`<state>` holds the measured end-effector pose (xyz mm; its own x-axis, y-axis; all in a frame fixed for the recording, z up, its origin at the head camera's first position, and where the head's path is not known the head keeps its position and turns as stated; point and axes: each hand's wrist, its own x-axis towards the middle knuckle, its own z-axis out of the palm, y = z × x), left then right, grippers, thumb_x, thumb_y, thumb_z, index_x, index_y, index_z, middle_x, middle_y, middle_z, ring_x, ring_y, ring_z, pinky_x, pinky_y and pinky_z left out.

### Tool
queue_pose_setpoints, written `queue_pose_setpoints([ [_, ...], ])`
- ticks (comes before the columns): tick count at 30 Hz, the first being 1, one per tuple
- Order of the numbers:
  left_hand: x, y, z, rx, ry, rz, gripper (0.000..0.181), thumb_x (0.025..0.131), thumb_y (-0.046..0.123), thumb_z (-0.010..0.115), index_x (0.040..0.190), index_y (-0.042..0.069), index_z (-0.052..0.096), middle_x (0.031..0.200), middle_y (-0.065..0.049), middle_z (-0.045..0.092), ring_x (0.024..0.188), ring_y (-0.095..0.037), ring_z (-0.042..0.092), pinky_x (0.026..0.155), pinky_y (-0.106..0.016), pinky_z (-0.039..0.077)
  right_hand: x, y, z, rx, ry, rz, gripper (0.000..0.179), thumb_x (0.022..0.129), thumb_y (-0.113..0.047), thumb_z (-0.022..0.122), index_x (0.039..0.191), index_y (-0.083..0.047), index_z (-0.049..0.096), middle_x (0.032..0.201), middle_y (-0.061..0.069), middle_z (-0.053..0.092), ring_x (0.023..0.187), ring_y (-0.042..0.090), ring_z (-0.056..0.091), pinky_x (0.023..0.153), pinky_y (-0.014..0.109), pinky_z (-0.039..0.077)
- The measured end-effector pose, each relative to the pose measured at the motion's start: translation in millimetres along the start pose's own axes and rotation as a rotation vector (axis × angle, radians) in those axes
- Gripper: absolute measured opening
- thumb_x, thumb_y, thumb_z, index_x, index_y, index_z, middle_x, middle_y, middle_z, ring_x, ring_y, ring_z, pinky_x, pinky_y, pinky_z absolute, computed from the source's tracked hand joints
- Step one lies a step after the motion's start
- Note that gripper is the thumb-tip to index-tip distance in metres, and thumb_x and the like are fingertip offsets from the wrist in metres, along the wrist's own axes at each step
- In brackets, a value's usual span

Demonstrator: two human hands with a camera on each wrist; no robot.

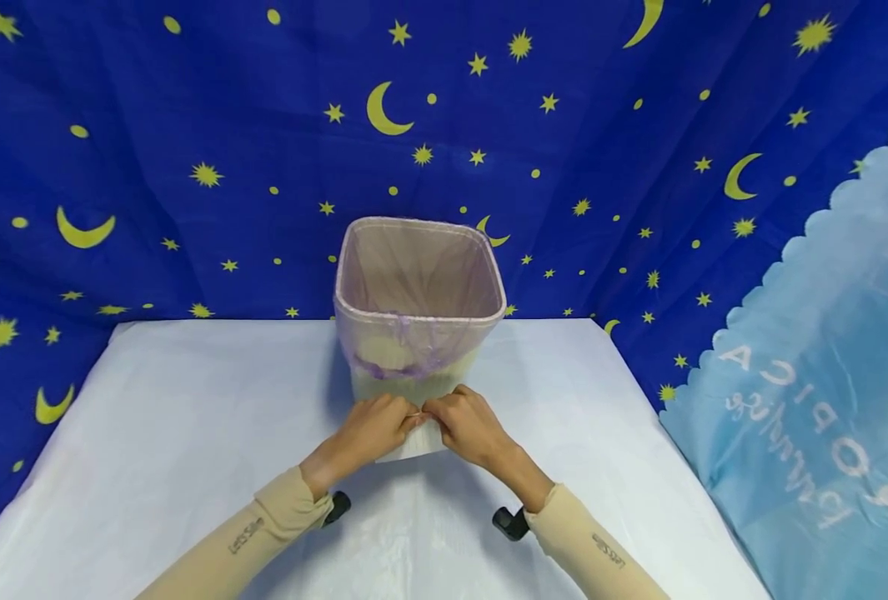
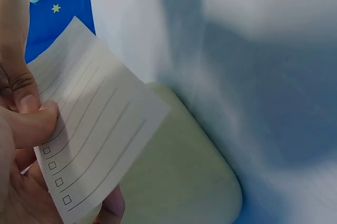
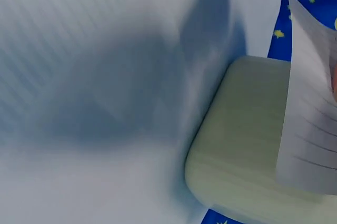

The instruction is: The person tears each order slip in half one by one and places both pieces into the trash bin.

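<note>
A sheet of lined paper (image 1: pixel 415 446) is held between both hands in front of a bin. My left hand (image 1: pixel 376 427) pinches it near the middle of its upper edge, with the thumb (image 2: pixel 39 124) on the printed face. Right beside it, my right hand (image 1: pixel 472 427) pinches the same edge, fingertips almost meeting the left ones. Lines and small checkboxes on the paper (image 2: pixel 95 113) show in the left wrist view. The pale bin (image 1: pixel 383 389) stands upright just beyond, lined with a thin purple bag (image 1: pixel 444 337) folded over its rim. In the right wrist view, the right hand is mostly out of frame.
A white-covered table (image 1: pixel 211 417) lies under the bin and the arms. Behind it hangs a dark blue cloth (image 1: pixel 263 142) with yellow moons and stars. A light blue cloth (image 1: pixel 811 350) with lettering hangs at the right.
</note>
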<state>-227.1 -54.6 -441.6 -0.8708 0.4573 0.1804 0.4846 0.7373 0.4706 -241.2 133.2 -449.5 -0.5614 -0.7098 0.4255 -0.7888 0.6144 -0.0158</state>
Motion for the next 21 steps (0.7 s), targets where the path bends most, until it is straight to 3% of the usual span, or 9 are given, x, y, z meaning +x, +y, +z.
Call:
queue_pose_setpoints([
  [6,-0.4,-2.2,0.1,0.018,-0.028,-0.008,0.048,0.094,0.020,0.064,0.054,0.023,0.038,0.055,0.010,0.028,0.051,-0.007,0.035,0.049,-0.026,0.033,-2.0,0,3,-0.079,0.029,-0.104,0.026,0.074,0.008,0.061,0.085,-0.016,0.062,0.071,-0.009,0.065,0.066,0.009,0.060,0.070,0.028,0.044],
  [9,-2.4,-3.7,-1.2,0.020,-0.014,-0.001,0.051,0.094,0.019,0.064,0.053,0.023,0.034,0.054,0.010,0.025,0.050,-0.006,0.031,0.049,-0.026,0.031,0.5,-2,4,-0.086,0.037,-0.115,0.028,0.070,0.009,0.060,0.083,-0.016,0.063,0.071,-0.008,0.065,0.064,0.008,0.059,0.068,0.027,0.044],
  [11,-4.0,-4.7,-2.5,0.025,0.001,0.002,0.051,0.093,0.017,0.065,0.053,0.023,0.034,0.054,0.010,0.023,0.050,-0.006,0.029,0.049,-0.025,0.030,3.2,-4,5,-0.043,0.035,-0.084,0.029,0.066,0.010,0.058,0.080,-0.016,0.063,0.067,-0.009,0.063,0.058,0.007,0.053,0.065,0.026,0.042],
  [15,-5.2,-5.6,-3.8,0.070,0.036,0.019,0.051,0.091,0.019,0.067,0.052,0.024,0.034,0.055,0.010,0.022,0.049,-0.005,0.027,0.047,-0.024,0.029,8.8,-9,7,0.125,0.032,0.053,0.031,0.064,0.011,0.055,0.074,-0.016,0.066,0.057,-0.008,0.055,0.052,0.004,0.034,0.055,0.018,0.034],
  [21,-2.9,-3.7,-5.7,0.113,0.077,0.045,0.050,0.089,0.018,0.069,0.050,0.023,0.038,0.052,0.011,0.025,0.048,-0.006,0.029,0.045,-0.025,0.030,15.3,-11,5,0.347,0.014,0.221,0.031,0.072,0.012,0.053,0.070,-0.013,0.070,0.061,-0.004,0.061,0.052,0.002,0.033,0.053,0.014,0.032],
])
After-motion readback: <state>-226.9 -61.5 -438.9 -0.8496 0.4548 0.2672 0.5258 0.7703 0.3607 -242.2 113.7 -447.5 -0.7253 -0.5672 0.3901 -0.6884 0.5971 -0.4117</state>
